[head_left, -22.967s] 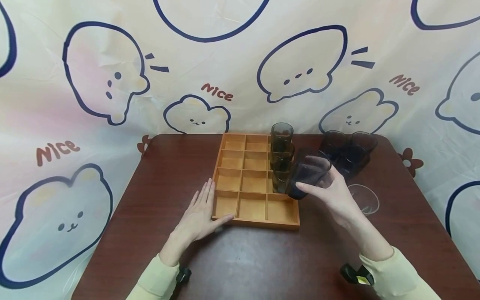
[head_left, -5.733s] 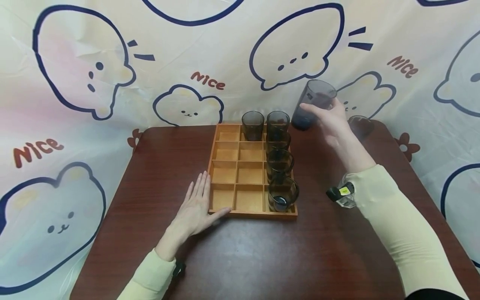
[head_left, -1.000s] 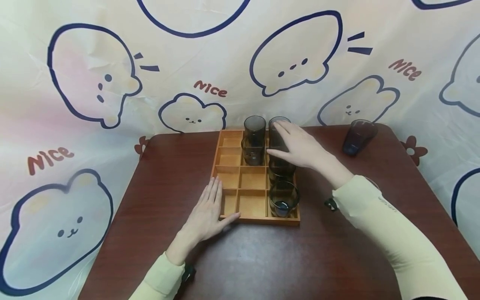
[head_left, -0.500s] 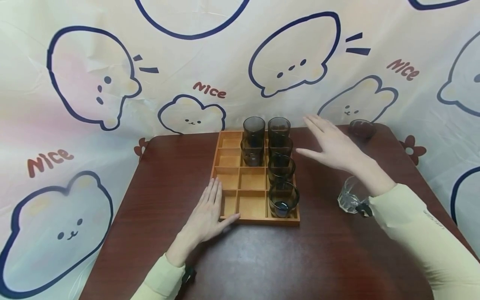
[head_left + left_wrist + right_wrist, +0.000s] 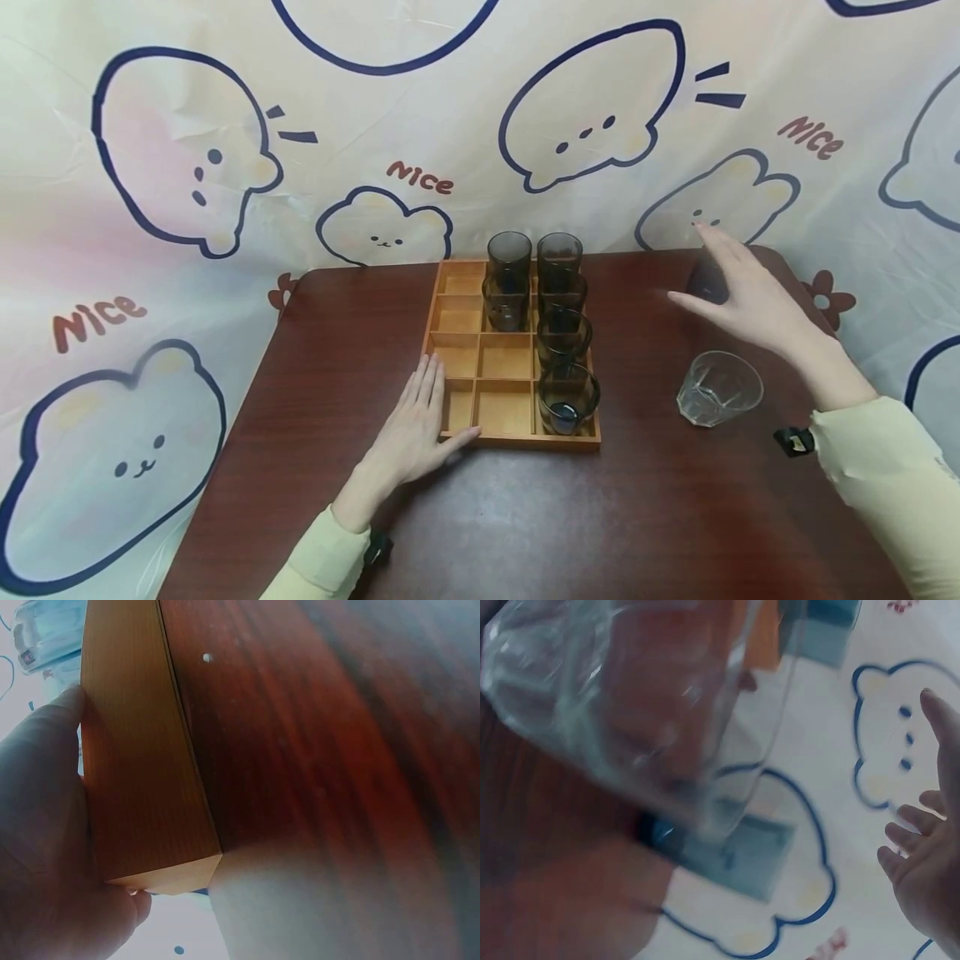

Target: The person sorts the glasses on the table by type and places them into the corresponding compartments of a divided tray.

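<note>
My left hand rests with straight fingers along the left side of a wooden divided tray, its thumb over the near edge. The left wrist view shows the tray's corner against the palm. My right hand is in the air at the right, fingers spread, holding nothing. Behind its fingers, partly hidden, stands a smoky dark glass, fully seen as a blue-grey glass in the right wrist view. Several dark glasses fill the tray's right column; two more stand in the middle column's back compartments.
A clear faceted glass stands on the brown table, right of the tray and below my right hand. It looms large in the right wrist view. A patterned cloth hangs right behind the table's back edge.
My right hand has moved right, from over the tray's glasses to the back-right dark glass. Since the older frames, more dark glasses stand in the tray. My left hand stays put.
</note>
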`<control>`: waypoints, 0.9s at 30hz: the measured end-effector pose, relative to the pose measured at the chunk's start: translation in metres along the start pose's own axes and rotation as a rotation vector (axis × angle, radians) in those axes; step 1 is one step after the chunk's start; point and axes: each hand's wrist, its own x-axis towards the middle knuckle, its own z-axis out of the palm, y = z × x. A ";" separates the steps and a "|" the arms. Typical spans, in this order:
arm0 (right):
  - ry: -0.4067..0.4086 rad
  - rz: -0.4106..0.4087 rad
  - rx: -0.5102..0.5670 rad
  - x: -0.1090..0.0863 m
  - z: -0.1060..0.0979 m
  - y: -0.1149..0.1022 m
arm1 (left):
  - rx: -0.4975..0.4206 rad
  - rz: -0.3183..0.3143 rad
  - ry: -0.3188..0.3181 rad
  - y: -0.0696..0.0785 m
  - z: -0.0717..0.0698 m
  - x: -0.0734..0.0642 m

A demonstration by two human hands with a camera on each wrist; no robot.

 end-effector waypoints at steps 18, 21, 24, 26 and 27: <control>0.156 0.239 0.307 0.000 0.009 0.076 | -0.022 -0.021 -0.019 0.000 -0.001 -0.001; 0.153 0.281 0.355 0.000 0.013 0.084 | -0.025 -0.023 -0.027 0.000 -0.001 0.000; 0.149 0.315 0.388 0.000 0.018 0.091 | -0.033 -0.029 -0.038 0.000 -0.002 0.000; 0.145 0.332 0.409 -0.001 0.021 0.094 | -0.038 -0.033 -0.042 0.000 -0.002 0.000; 0.142 0.341 0.421 -0.001 0.022 0.096 | -0.040 -0.034 -0.041 0.000 -0.001 0.000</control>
